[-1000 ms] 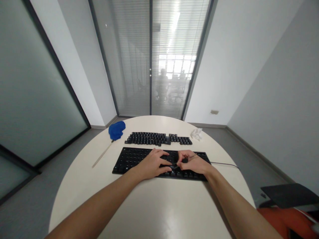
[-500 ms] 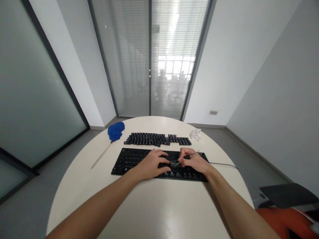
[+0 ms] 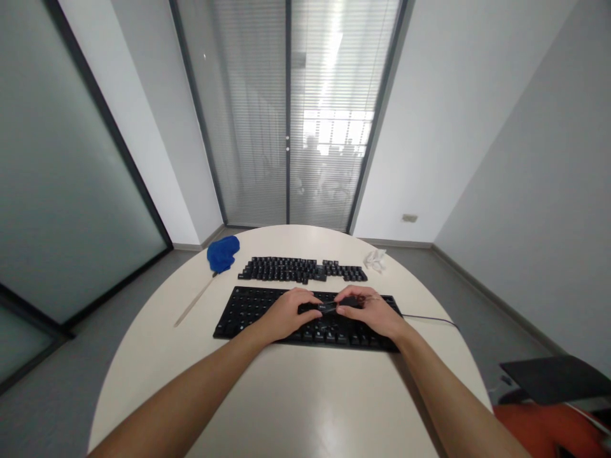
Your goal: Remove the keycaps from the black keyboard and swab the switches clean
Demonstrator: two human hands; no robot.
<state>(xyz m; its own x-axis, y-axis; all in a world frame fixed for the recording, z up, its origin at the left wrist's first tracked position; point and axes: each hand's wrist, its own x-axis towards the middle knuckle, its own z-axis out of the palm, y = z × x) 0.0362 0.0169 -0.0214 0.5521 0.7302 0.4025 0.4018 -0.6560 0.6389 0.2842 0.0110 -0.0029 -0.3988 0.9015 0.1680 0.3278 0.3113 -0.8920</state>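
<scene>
A wide black keycap (image 3: pixel 325 308) is held just over the black keyboard (image 3: pixel 229 326). My left hand (image 3: pixel 289 313) grips the keycap's left end between thumb and fingers, with the hand resting over the keys. From the right, my right hand (image 3: pixel 370 310) pinches a thin metal wire (image 3: pixel 330 303) that runs along the keycap. Whether the right fingertips also touch the keycap is too small to tell. Under both hands, the middle of the keyboard is partly hidden.
Rows of loose black keycaps (image 3: pixel 281 270) lie behind the keyboard on the round white table (image 3: pixel 305 401). A blue cloth (image 3: pixel 222 253), a thin wooden stick (image 3: pixel 193 302) and crumpled white tissue (image 3: pixel 375 259) lie around them. The keyboard's cable (image 3: pixel 429 317) runs off right. An orange chair (image 3: pixel 539 429) stands at lower right.
The left thumb and fingers have closed on the keycap, which has shifted slightly left. My right fingers have opened out from a tight pinch and now hold the wire from the right.
</scene>
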